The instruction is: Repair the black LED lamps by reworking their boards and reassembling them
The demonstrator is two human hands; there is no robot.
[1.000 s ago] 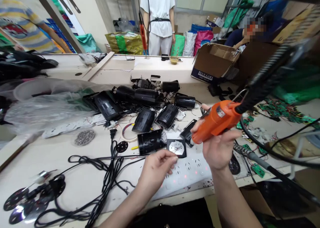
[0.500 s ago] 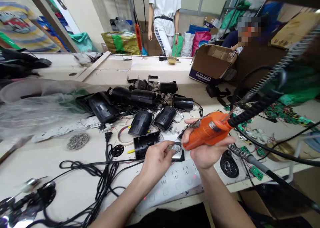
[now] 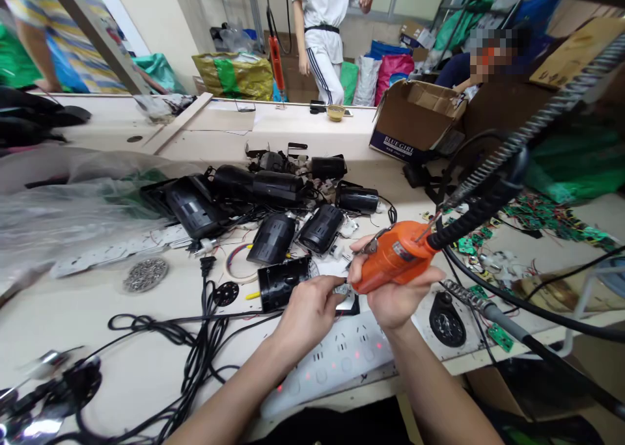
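My right hand (image 3: 398, 295) is wrapped round an orange electric screwdriver (image 3: 390, 256), whose tip points left toward my other hand. The fingers of my left hand (image 3: 312, 305) are pinched at the screwdriver's tip, by a small metallic part (image 3: 343, 289); what they grip is too small and hidden to name. Just left of them lies a black cylindrical housing (image 3: 280, 283) with a yellow piece sticking out. Below both hands is a white power strip (image 3: 336, 360) with red lights.
Several black housings (image 3: 273, 238) lie beyond my hands. Black cables (image 3: 205, 347) and a dish of screws (image 3: 145, 274) are on the left. Green circuit boards (image 3: 500, 336) and a spring-wrapped cord (image 3: 527, 136) are at right. People stand behind the bench.
The screwdriver and my right hand have shifted slightly left. Across the bench, the person in white has raised one hand, and the person in stripes has moved.
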